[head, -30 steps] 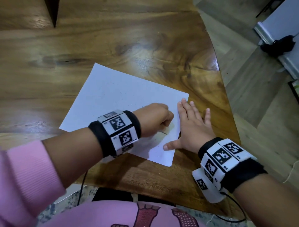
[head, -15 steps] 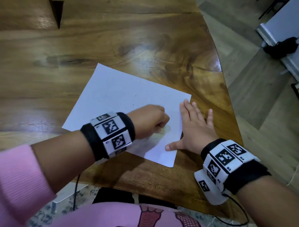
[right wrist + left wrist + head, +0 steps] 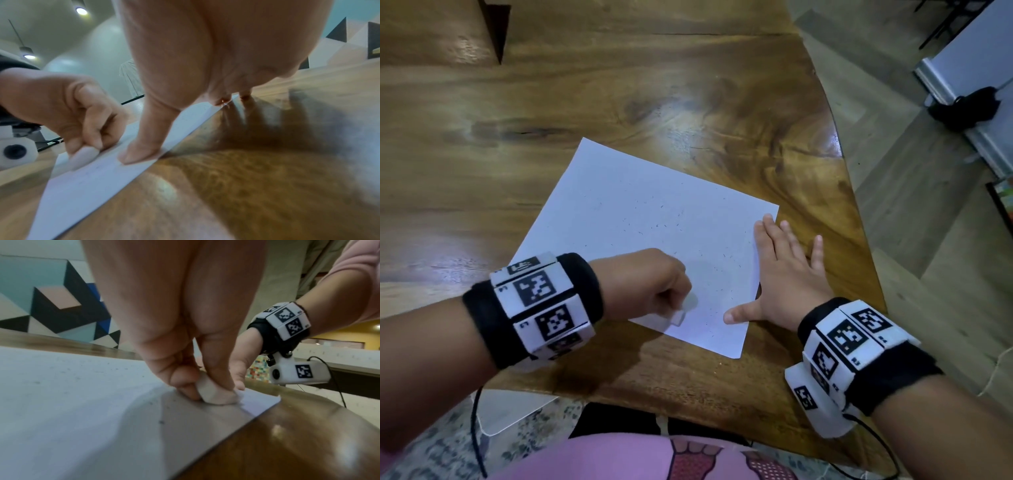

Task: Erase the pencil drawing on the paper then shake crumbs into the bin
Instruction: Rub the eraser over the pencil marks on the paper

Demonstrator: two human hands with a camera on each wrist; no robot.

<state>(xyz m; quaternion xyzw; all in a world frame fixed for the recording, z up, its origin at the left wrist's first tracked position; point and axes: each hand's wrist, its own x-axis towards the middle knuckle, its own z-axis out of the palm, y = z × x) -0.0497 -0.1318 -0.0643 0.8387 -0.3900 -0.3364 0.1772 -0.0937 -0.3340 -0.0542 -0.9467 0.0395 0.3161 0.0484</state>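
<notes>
A white sheet of paper [image 3: 640,219] lies on the wooden table [image 3: 688,85], speckled with dark eraser crumbs [image 3: 654,226]. My left hand [image 3: 654,284] pinches a white eraser [image 3: 677,317] and presses it on the paper's near part; the eraser [image 3: 216,392] shows between thumb and fingers in the left wrist view, and again as the eraser [image 3: 82,156] in the right wrist view. My right hand [image 3: 787,274] lies flat with spread fingers over the paper's right edge, thumb [image 3: 139,152] on the sheet. No pencil lines are visible. The bin is not in view.
The table's curved right edge [image 3: 859,212] drops to a grey floor [image 3: 914,192]. A black object [image 3: 965,106] sits by a white unit at far right. A white sheet [image 3: 506,411] and a cable [image 3: 477,431] lie below the near edge.
My left hand has slid the eraser back toward the paper's near edge and to the left, uncovering more crumb-speckled paper. The right hand stays flat on the right edge.
</notes>
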